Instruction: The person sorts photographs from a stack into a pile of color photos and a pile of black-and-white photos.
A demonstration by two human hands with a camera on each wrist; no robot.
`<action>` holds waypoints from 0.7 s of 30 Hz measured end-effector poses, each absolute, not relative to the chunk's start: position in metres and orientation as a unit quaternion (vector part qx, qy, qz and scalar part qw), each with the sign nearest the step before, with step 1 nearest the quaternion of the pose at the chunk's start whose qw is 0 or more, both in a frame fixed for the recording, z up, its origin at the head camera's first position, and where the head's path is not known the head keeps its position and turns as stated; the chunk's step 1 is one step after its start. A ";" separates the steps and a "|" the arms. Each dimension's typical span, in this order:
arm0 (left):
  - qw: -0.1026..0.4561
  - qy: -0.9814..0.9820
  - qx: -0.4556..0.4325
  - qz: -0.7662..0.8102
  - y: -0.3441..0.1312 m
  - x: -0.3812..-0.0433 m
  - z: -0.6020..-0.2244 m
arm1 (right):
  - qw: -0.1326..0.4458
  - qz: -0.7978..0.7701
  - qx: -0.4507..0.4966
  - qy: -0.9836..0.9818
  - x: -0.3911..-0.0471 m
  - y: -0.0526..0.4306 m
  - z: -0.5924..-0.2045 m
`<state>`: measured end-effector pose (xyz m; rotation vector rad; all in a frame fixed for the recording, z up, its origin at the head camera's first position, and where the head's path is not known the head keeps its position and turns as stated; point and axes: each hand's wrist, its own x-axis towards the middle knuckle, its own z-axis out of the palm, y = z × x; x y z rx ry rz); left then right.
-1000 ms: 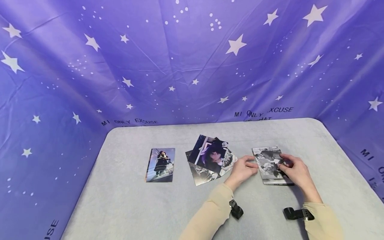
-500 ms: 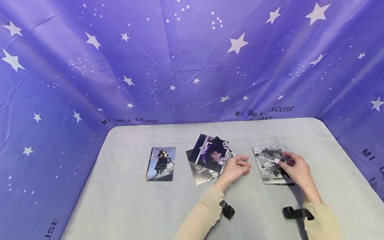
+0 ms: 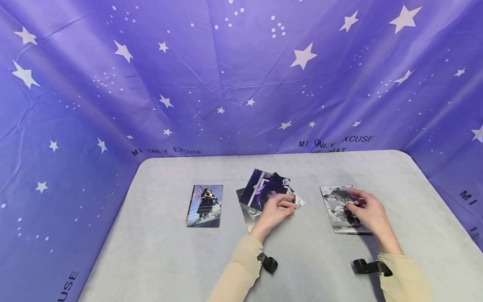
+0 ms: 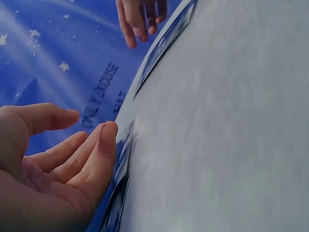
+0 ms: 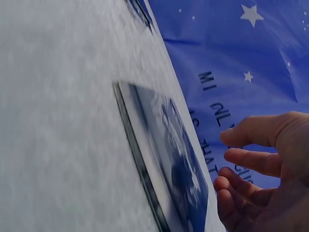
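My left hand [image 3: 274,214] hovers over a fanned pile of photo cards in the middle of the table. On top of that pile lies a purple-toned card [image 3: 252,189], partly covered by the hand, with black-and-white cards [image 3: 244,209] sticking out below. The left wrist view shows the left hand's fingers [image 4: 99,164] loosely bent, holding nothing. At the right, my right hand [image 3: 371,212] is above a squared stack of black-and-white photo cards [image 3: 333,209]. Its fingers [image 5: 256,162] are apart from the stack [image 5: 159,140] in the right wrist view, with nothing between them.
Left of the pile lies a colour photo card [image 3: 205,206] of two people at a ship's railing, with another card's edge peeking out beneath. All lie on a grey table [image 3: 302,260]. A purple star-printed curtain [image 3: 234,84] stands behind the table and along its sides.
My left hand has moved left, from beside the right stack to over the middle pile. The right hand has drawn slightly left, still over its stack. The cards stay in place.
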<state>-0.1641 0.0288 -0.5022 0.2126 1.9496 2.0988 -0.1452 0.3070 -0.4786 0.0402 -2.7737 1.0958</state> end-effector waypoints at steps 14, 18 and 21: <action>0.102 0.676 0.049 0.728 -0.029 -0.172 -0.498 | 0.058 0.423 0.050 -0.903 -0.153 0.265 -0.481; 0.091 0.676 0.040 0.730 -0.042 -0.176 -0.497 | 0.057 0.444 0.059 -0.892 -0.157 0.254 -0.483; 0.084 0.677 0.031 0.731 -0.052 -0.180 -0.495 | 0.048 0.456 0.065 -0.886 -0.160 0.244 -0.484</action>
